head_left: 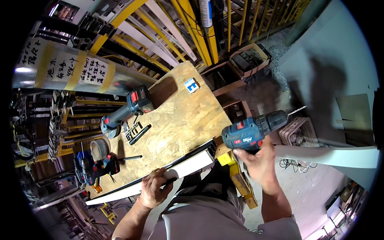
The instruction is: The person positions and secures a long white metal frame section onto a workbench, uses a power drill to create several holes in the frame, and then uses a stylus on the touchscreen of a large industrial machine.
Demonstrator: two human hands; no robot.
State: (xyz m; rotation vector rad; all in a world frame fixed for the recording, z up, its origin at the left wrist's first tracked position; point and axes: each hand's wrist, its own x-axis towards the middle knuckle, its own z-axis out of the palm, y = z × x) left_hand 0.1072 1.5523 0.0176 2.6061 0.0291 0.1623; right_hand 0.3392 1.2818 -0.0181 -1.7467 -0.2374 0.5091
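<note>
My right hand (pixel 261 163) is wrapped round the grip of a blue and black cordless drill (pixel 249 134), held up beyond the bench's right edge. A thin drill bit (pixel 297 110) points from its chuck to the upper right. Along the bench's near edge runs a long white profile strip (pixel 194 165) with a black edge. My left hand (pixel 152 189) is closed over this strip, fingertips on its upper side. A small dark piece (pixel 170 181) shows by the left thumb; what it is, I cannot make out.
On the wooden bench (pixel 180 120) are an angle grinder (pixel 128 110), a black marker (pixel 140 134), a tape roll (pixel 99 149), another drill (pixel 85 168) and a small blue-white box (pixel 191 85). Yellow racks stand behind. A plastic basket (pixel 298 132) and a cardboard box (pixel 250 60) are at right.
</note>
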